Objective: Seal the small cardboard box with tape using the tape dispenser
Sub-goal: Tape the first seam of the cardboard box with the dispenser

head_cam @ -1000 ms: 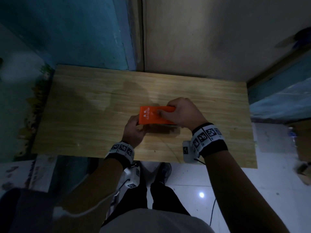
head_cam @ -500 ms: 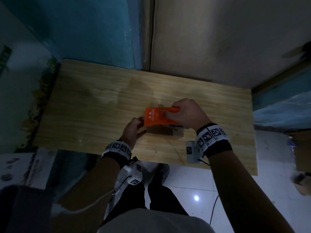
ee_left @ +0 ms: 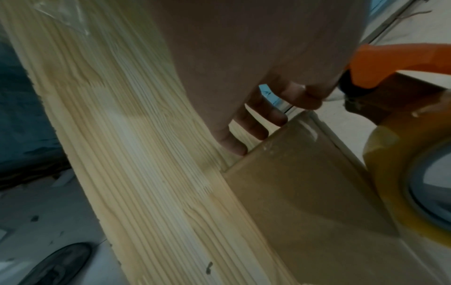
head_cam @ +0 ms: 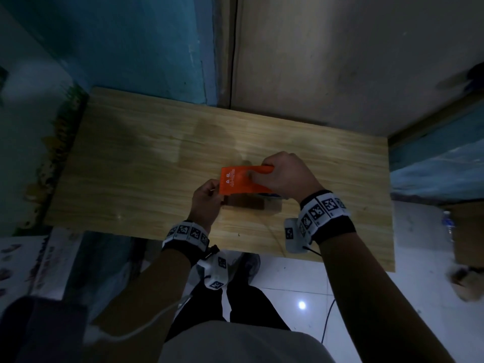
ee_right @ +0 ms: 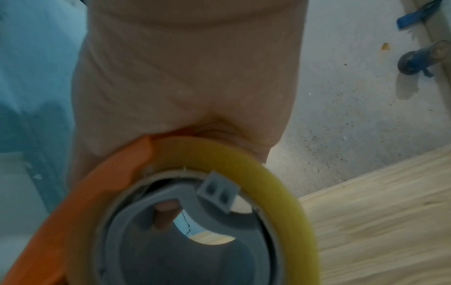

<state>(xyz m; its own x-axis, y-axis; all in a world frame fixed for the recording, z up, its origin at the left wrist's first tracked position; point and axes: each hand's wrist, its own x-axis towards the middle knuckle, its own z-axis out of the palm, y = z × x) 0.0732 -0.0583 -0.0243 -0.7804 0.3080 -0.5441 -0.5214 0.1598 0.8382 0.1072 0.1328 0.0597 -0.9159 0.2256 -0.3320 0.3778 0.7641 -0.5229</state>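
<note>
Here, right hand [head_cam: 286, 176] fingers [head_cam: 268, 163] curled round tape dispenser [head_cam: 235, 182], left hand [head_cam: 205, 200] fingers [ee_left: 252, 125] nearly straight, touching cardboard box [ee_left: 305, 185]

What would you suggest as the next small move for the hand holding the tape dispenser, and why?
Probably draw the tape dispenser rightward along the top of the small cardboard box, keeping it low. The right hand grips it directly above the box, its left edge near the box's left end, where the left hand rests fingers against the box and could steady it.
</note>
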